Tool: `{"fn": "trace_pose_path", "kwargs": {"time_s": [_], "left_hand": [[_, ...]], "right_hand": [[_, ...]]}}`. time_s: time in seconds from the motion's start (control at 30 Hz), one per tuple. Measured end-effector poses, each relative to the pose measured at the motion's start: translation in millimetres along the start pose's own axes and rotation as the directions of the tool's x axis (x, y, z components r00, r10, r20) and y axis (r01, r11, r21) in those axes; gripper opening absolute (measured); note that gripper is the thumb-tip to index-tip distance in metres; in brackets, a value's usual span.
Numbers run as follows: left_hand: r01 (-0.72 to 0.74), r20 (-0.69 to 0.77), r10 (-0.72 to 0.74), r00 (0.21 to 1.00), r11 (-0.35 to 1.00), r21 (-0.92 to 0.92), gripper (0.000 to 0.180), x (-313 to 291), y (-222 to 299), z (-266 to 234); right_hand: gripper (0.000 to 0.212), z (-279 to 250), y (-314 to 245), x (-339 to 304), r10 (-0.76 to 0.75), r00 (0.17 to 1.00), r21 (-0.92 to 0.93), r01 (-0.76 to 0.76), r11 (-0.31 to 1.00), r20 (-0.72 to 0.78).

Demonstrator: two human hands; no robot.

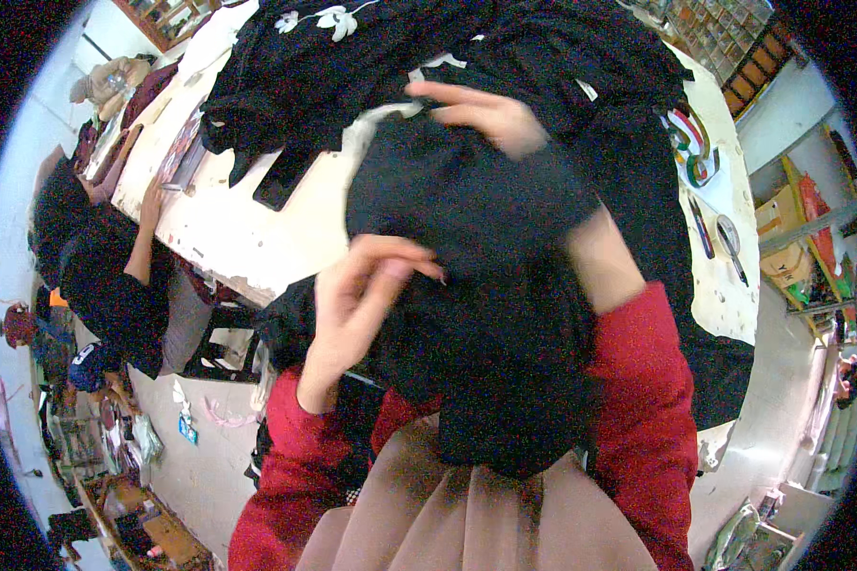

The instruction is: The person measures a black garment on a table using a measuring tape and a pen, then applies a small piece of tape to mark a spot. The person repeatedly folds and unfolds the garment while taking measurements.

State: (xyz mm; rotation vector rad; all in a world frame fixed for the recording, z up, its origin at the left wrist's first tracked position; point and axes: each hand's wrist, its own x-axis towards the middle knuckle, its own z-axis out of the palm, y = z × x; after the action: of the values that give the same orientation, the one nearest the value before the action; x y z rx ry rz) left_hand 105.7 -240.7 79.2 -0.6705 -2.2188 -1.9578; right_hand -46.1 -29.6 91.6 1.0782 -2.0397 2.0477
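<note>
A black garment [467, 200] hangs in front of me, from above the table down to my lap, slightly blurred by motion. My left hand [357, 300] is at its left side, with thumb and forefinger pinched together on the black cloth. Beyond the raised fold, my right hand [490, 114] reaches leftward with its fingers stretched out. The cloth covers part of my right wrist and forearm. Under and past that hand lies a heap of black garments [562, 57] with small white tags and a white flower pattern.
The pale table [229, 228] shows at left. On its right side lie a coloured strip [705, 167], a slim dark tool [702, 228] and a tool with an oval loop [730, 238]. A person in black [114, 257] sits at the left edge, one hand on the table.
</note>
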Motion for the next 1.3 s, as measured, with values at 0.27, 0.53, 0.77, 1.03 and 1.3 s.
{"fn": "trace_pose_path", "kwargs": {"time_s": [0.27,0.53,0.77,1.03,1.3], "left_hand": [[0.330,-0.326,-0.107,0.939,0.544,0.772,0.046,-66,-95,-52],[0.451,-0.378,-0.246,0.892,0.539,0.712,0.024,-111,-72,-89],[0.429,-0.512,-0.106,0.853,0.701,0.570,0.021,-72,-80,-110],[0.529,-0.410,-0.361,0.838,0.723,0.444,0.023,-85,-87,-136],[0.555,-0.365,-0.443,0.819,0.772,0.310,0.019,-81,-70,-154]], "right_hand": [[0.036,-164,-13,-142,0.139,0.829,-0.612,-0.502,0.611,-0.542],[0.063,16,-90,-196,0.569,0.795,-0.889,-0.398,0.225,-0.212],[0.057,-125,-98,-145,0.260,0.946,-0.936,-0.257,0.242,-0.193],[0.034,-84,16,2,0.334,0.935,-0.798,-0.287,0.530,-0.115],[0.023,-42,87,68,0.606,0.792,-0.680,-0.482,0.552,-0.069]]}}
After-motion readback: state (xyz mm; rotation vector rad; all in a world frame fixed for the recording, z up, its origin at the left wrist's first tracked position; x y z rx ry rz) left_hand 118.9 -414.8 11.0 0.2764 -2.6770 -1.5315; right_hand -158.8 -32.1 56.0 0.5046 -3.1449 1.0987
